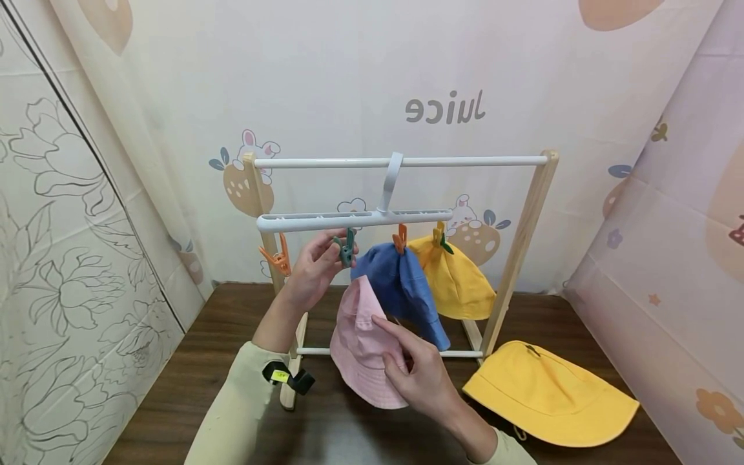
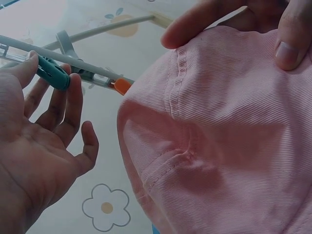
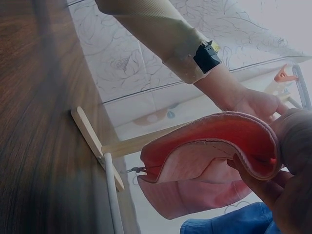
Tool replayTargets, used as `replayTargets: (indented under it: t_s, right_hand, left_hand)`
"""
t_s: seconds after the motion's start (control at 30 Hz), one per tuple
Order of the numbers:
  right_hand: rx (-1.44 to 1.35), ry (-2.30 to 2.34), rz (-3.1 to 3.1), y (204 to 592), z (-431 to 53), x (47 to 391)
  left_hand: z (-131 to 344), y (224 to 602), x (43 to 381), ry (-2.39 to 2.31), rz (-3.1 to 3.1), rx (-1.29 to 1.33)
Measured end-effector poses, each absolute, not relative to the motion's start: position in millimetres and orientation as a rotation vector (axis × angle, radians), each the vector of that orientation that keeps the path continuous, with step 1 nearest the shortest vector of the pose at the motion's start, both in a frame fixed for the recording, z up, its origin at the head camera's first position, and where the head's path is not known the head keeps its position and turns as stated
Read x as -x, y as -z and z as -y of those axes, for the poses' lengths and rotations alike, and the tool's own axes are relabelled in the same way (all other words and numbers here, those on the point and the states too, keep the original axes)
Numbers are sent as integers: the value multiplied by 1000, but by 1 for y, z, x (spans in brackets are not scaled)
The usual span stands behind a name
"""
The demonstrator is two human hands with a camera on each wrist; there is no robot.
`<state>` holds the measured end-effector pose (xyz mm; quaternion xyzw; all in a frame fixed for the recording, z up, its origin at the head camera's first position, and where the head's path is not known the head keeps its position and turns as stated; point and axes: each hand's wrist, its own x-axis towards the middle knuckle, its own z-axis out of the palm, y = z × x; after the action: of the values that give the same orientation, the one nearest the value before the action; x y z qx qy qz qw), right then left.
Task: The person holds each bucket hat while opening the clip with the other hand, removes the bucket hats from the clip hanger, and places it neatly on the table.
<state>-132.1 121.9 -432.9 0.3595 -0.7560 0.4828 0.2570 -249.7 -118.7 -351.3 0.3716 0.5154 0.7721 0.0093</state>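
A pink bucket hat (image 1: 363,342) is pinched by its side between the thumb and fingers of my right hand (image 1: 421,374), just below the hanger. My left hand (image 1: 316,268) grips a teal clothespin (image 1: 345,248) that hangs from the white hanger (image 1: 325,222); in the left wrist view the thumb and fingers lie on the clothespin (image 2: 52,73). The hat's crown sits below and to the right of the clothespin, apart from it. In the right wrist view the hat's brim (image 3: 209,134) faces the camera, folded over my fingers.
On the same hanger, an orange clothespin (image 1: 400,239) holds a blue hat (image 1: 395,278) and a yellow one (image 1: 438,232) holds a yellow hat (image 1: 459,278). Another orange clothespin (image 1: 278,258) hangs at the left. A wooden rack (image 1: 520,245) stands on the table; a second yellow hat (image 1: 552,394) lies at the right.
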Motion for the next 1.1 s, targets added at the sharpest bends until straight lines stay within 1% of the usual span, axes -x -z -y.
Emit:
replayTargets:
  t_s: [0.5, 1.1]
  right_hand:
    - [-930, -1328, 2122, 434, -123, 130]
    - [-1011, -1327, 2073, 432, -125, 131]
  left_hand:
    - [120, 348, 250, -2455, -1665, -1081]
    - [123, 341, 250, -2483, -1723, -997]
